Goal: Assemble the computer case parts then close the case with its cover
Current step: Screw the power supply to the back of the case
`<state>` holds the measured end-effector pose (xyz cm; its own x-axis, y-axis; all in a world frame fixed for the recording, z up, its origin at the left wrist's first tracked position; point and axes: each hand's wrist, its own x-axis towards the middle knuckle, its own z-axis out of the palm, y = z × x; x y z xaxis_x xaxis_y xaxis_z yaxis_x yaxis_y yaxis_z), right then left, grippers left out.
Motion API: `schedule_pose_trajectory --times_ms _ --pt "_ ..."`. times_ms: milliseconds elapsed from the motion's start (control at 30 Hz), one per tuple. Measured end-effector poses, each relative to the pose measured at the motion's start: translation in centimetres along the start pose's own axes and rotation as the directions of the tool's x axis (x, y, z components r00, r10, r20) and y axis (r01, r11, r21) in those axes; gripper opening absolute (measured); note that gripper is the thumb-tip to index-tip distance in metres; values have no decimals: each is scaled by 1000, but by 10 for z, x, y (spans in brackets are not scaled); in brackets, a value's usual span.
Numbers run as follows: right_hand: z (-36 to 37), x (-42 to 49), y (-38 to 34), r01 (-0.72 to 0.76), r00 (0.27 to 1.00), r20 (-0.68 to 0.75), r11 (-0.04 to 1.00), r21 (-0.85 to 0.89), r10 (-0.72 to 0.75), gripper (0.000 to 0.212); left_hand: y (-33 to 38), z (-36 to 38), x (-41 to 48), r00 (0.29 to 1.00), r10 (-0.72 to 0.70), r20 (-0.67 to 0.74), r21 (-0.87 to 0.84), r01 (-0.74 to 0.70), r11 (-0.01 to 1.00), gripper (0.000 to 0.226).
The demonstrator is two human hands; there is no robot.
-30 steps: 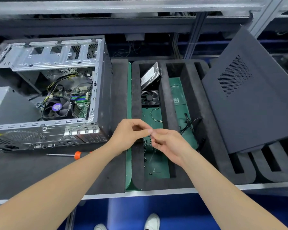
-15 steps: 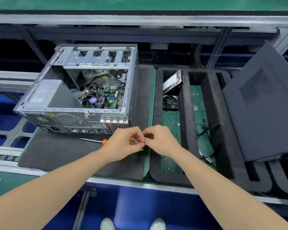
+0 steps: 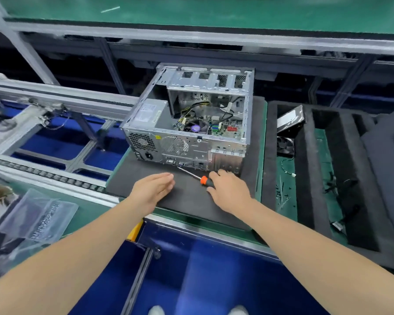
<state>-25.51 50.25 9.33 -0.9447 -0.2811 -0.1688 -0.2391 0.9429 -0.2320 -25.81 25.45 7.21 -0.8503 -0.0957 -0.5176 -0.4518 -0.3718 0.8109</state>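
At the far left, a clear plastic bag (image 3: 39, 214) lies on the green bench. Your left hand (image 3: 151, 189) is flat, fingers straight and together, holding nothing, over the dark foam mat (image 3: 143, 171). Just right of it, the screwdriver (image 3: 195, 175) lies on the mat. Your right hand (image 3: 230, 192) covers its handle, forefinger and thumb either side of the orange collar; whether they grip cannot be told. The open computer case (image 3: 191, 123) stands just beyond both hands. The cover (image 3: 389, 155) sits far right, past the foam tray (image 3: 305, 178).
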Motion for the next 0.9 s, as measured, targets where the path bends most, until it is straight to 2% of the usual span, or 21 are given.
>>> schedule_pose_trajectory --times_ms 100,200,300,433,633,767,900 --pt "-3 -4 -29 -6 998 69 983 185 -7 27 10 -19 13 998 -62 6 -181 62 981 19" --pt "0 -15 -66 5 995 93 942 335 -38 24 19 -31 22 994 -99 50 -281 109 953 10" --pt "12 -24 -103 -6 997 74 916 402 -25 18 26 -38 25 987 -98 124 -366 137 921 7" --pt "23 -28 -132 -75 997 63 894 442 53 10 36 -50 29 976 -122 179 -431 189 882 14" --pt "30 -36 -159 -139 989 26 889 436 142 7 47 -70 39 936 -169 309 -316 268 910 11" --pt "34 -40 -174 -186 979 1 890 416 204 10 56 -76 43 920 -238 310 -172 301 938 13" --pt "40 -42 -183 -186 978 -19 904 384 209 8 63 -80 47 875 -355 329 -81 401 913 10"
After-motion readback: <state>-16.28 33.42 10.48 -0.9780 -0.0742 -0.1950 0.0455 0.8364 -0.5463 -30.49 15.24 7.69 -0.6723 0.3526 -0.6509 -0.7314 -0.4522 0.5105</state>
